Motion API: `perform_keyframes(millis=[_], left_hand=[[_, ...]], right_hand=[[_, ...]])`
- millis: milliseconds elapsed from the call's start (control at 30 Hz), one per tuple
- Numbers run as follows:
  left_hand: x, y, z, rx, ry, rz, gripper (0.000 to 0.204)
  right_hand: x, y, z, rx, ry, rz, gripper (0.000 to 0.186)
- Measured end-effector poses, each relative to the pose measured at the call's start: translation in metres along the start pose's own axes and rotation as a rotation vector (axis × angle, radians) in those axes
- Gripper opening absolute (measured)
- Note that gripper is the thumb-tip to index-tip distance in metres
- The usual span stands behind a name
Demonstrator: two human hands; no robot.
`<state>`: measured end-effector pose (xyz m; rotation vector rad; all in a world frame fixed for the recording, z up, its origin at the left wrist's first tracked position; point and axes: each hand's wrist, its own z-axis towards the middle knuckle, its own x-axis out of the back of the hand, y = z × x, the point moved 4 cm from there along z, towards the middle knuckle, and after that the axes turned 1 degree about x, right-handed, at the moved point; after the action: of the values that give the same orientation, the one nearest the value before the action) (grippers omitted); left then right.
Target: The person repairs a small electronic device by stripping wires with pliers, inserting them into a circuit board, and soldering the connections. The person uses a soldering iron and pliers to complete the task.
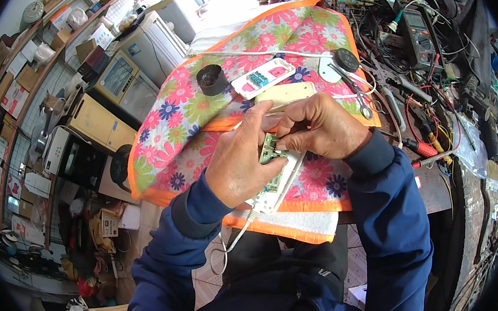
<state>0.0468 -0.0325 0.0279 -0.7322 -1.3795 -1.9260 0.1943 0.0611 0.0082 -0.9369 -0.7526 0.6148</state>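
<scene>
Both hands work w/ a small green circuit board point(270, 151) held over a long white plastic case point(282, 183), just above the flowered cloth point(178, 102) at the bench's near edge. Left hand point(239, 162) grips the board's left side, thumb and fingers pinched on it, and hides much of the case. Right hand point(322, 126) is curled over the board's top edge, fingertips pressed on it; whether it also holds the case can't be told. A thin white cable point(233, 241) hangs from the case's lower end toward the person's lap. Further back on the cloth, apart from the hands: a cream plastic cover point(287, 93) just past the fingers, a white remote w/ coloured buttons point(263, 77), a black round part point(212, 79), scissors point(356, 94). To the right, on the cluttered bench: a multimeter point(418, 37) and a red-handled screwdriver point(421, 148). Shelves w/ boxes point(19, 69) stand at left.
</scene>
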Motion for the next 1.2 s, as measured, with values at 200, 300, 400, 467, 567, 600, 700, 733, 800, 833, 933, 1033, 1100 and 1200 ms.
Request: perform_keyframes(millis=[200,300,400,467,567,600,700,733,800,833,933,1033,1100,1200], left_hand=[[0.002,0.000,-0.001,0.068,-0.034,0.004,0.083],[0.002,0.000,-0.002,0.089,-0.033,-0.020,0.079],[0.000,-0.003,-0.004,0.082,-0.024,-0.058,0.075],[0.000,-0.004,-0.005,0.067,-0.016,-0.096,0.071],[-0.001,-0.004,-0.007,0.067,-0.028,-0.169,0.065],[-0.001,-0.003,-0.008,0.075,-0.043,-0.191,0.063],[-0.002,-0.012,-0.010,0.099,-0.066,-0.270,0.057],[-0.004,-0.017,-0.010,0.104,-0.072,-0.303,0.054],[-0.006,-0.020,-0.010,0.071,-0.059,-0.309,0.049],[-0.006,-0.021,-0.010,0.057,-0.053,-0.311,0.046],[-0.003,-0.016,-0.009,0.089,-0.073,-0.312,0.043],[-0.009,-0.023,-0.009,0.021,-0.008,-0.354,0.045],[-0.008,-0.022,-0.009,0.059,-0.018,-0.344,0.046],[-0.006,-0.020,-0.007,0.101,-0.067,-0.289,0.048]], right_hand=[[-0.001,0.007,0.001,-0.109,0.006,0.070,0.014],[0.000,0.004,0.000,-0.092,0.013,0.081,0.016],[0.000,0.002,0.001,-0.071,0.016,0.106,0.018],[0.000,0.001,0.001,-0.067,0.018,0.117,0.018],[0.000,0.003,0.001,-0.085,0.023,0.080,0.018],[0.001,0.003,0.001,-0.095,0.025,0.058,0.018],[-0.001,0.002,0.001,-0.103,0.030,0.088,0.018],[-0.001,0.003,0.001,-0.102,0.031,0.105,0.018],[-0.001,0.006,0.001,-0.102,0.034,0.140,0.017],[-0.001,0.004,0.001,-0.110,0.031,0.149,0.017],[-0.001,-0.001,0.001,-0.103,0.020,0.165,0.016],[-0.001,0.000,0.000,-0.100,0.017,0.141,0.018],[0.003,-0.009,0.001,-0.180,0.036,0.098,0.020],[0.008,-0.005,0.000,-0.154,0.089,0.066,0.021]])
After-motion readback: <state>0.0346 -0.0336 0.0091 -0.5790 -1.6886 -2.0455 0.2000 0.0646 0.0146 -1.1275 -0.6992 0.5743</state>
